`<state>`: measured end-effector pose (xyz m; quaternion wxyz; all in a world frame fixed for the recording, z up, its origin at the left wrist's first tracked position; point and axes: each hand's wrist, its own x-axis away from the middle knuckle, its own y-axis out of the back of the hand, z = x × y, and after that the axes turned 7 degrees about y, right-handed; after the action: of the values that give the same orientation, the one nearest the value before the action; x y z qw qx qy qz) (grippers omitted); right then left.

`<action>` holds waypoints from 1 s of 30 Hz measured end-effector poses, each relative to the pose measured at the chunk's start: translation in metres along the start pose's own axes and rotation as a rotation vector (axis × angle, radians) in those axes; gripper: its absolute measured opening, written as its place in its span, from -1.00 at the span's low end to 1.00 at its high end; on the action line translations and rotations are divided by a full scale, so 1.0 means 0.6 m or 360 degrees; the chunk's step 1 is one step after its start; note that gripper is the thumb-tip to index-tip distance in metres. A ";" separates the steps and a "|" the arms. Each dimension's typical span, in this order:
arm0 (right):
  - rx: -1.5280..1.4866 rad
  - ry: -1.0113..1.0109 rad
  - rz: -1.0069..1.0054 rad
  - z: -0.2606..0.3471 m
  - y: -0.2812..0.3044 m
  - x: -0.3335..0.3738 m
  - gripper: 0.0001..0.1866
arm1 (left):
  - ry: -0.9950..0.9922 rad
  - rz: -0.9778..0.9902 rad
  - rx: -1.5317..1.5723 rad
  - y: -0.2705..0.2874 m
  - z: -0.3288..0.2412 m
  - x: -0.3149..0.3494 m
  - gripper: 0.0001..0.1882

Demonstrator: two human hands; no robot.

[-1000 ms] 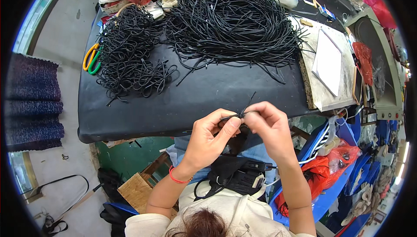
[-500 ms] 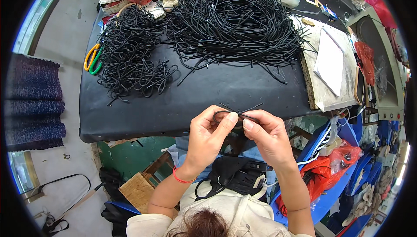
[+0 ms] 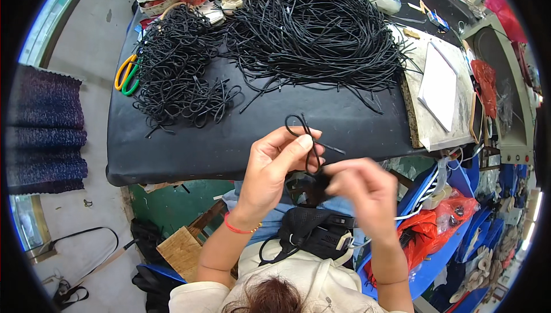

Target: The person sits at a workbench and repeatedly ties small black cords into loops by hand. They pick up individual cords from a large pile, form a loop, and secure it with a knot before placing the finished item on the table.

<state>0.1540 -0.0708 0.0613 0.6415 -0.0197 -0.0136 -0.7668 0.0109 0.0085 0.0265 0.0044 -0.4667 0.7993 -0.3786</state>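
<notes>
Between the thumb and fingers of my left hand point(image 3: 279, 161) is a black cord bow point(image 3: 296, 123) with two loops and two loose ends, held over the table's front edge. My right hand point(image 3: 363, 187) is just to the right of the bow, blurred by motion, so its fingers cannot be read clearly. A large heap of long black cords point(image 3: 321, 37) covers the back of the table. To its left sits a smaller pile of looped black cords point(image 3: 183, 66).
The black-covered table point(image 3: 252, 146) spans the front. Orange-and-green-handled scissors point(image 3: 127, 76) lie by the left pile. At right are a pale board point(image 3: 427, 132) bearing white paper point(image 3: 439, 86) and, lower down, a blue bin point(image 3: 447, 244) with red plastic bags point(image 3: 422, 230).
My right hand has come off the cord and moved right and down. The bow, formerly held level between both hands, now stands tilted in my left hand alone.
</notes>
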 end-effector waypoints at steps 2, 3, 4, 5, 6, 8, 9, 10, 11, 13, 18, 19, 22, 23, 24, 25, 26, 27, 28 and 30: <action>0.0278 0.0210 -0.0156 -0.001 0.025 -0.018 -0.81 | 0.0072 0.0023 -0.0194 -0.003 -0.005 0.004 -0.80; 0.0497 0.0380 -0.0151 -0.009 0.031 -0.037 -0.79 | 0.0101 0.0066 -0.0231 -0.005 -0.005 0.005 -0.80; 0.0351 0.0366 -0.0089 -0.011 0.015 -0.048 -0.76 | 0.0129 0.0109 -0.0268 -0.007 -0.002 0.005 -0.81; 0.0093 0.0232 -0.0021 -0.017 0.000 -0.054 -0.80 | 0.0106 0.0134 -0.0260 -0.008 -0.001 0.006 -0.82; -0.0143 0.0094 0.0043 -0.011 -0.005 -0.054 -0.83 | 0.0082 0.0157 -0.0253 -0.008 0.001 0.008 -0.83; -0.0189 0.0060 0.0016 -0.014 -0.008 -0.053 -0.86 | 0.0079 0.0172 -0.0229 -0.007 0.002 0.010 -0.85; -0.0210 0.0068 -0.0012 -0.017 -0.011 -0.052 -0.86 | 0.0099 0.0164 -0.0213 -0.006 0.004 0.010 -0.86; -0.0230 0.0076 -0.0040 -0.019 -0.013 -0.049 -0.86 | 0.0119 0.0156 -0.0196 -0.004 0.006 0.010 -0.87; -0.0240 0.0083 -0.0076 -0.021 -0.015 -0.046 -0.86 | 0.0142 0.0158 -0.0173 -0.003 0.009 0.009 -0.88; -0.0227 0.0069 -0.0115 -0.025 -0.019 -0.044 -0.83 | 0.0193 0.0095 -0.0139 -0.005 0.008 0.013 -0.90; -0.0048 0.0156 -0.0117 -0.037 -0.011 -0.048 -0.77 | 0.0271 0.0054 -0.0082 -0.010 0.010 0.017 -0.90; -0.0087 0.0118 -0.0110 -0.038 -0.010 -0.049 -0.77 | 0.0276 0.0055 -0.0056 -0.010 0.010 0.018 -0.90; -0.0167 0.0040 -0.0097 -0.039 -0.009 -0.051 -0.75 | 0.0275 0.0059 0.0013 -0.011 0.012 0.021 -0.88; -0.0169 0.0032 -0.0096 -0.038 -0.009 -0.052 -0.74 | 0.0267 0.0059 0.0030 -0.012 0.013 0.022 -0.88; -0.0171 0.0024 -0.0095 -0.037 -0.009 -0.053 -0.73 | 0.0258 0.0059 0.0047 -0.012 0.014 0.022 -0.88; -0.0211 -0.0020 -0.0075 -0.037 -0.007 -0.055 -0.74 | 0.0262 0.0075 0.0050 -0.011 0.013 0.022 -0.88; -0.0249 -0.0064 -0.0052 -0.041 -0.004 -0.059 -0.75 | 0.0264 0.0090 0.0056 -0.008 0.013 0.022 -0.88; -0.0287 -0.0109 -0.0030 -0.042 -0.003 -0.061 -0.76 | 0.0266 0.0104 0.0062 -0.006 0.013 0.021 -0.87; -0.0347 -0.0092 -0.0097 -0.038 -0.005 -0.060 -0.76 | 0.0220 0.0076 0.0143 -0.008 0.016 0.020 -0.87; -0.0479 -0.0058 -0.0217 -0.026 -0.015 -0.059 -0.74 | 0.0118 0.0007 0.0302 -0.015 0.023 0.014 -0.86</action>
<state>0.1511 -0.0351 0.0444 0.5774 -0.1284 0.0883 -0.8014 0.0179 -0.0088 0.0252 0.0198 -0.4481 0.7604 -0.4696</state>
